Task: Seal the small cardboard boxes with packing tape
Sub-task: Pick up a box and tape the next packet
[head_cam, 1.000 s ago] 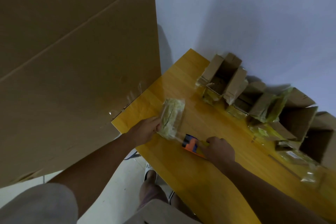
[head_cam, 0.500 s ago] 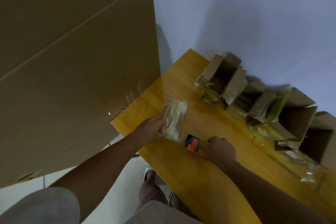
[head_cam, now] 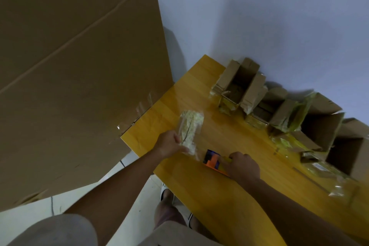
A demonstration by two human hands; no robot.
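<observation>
A small box wrapped all over in shiny clear tape (head_cam: 189, 130) lies on the yellow wooden table (head_cam: 219, 185) near its left corner. My left hand (head_cam: 169, 144) grips the box at its near end. An orange and blue tape dispenser (head_cam: 212, 161) sits on the table just right of the box, and my right hand (head_cam: 242, 167) is curled round its handle. A strip of clear tape seems to run from the dispenser to the box. Several open small cardboard boxes (head_cam: 239, 86) stand in a row along the wall.
A very large sheet of brown cardboard (head_cam: 69, 76) leans at the left, touching the table's corner. More open boxes (head_cam: 319, 124) and scraps of tape and plastic (head_cam: 337, 191) lie at the right end. My legs and a shoe (head_cam: 169, 201) show below the table edge.
The taped box has turned and shifted a little away from me under my left hand. The dispenser and my right hand have stayed almost in place.
</observation>
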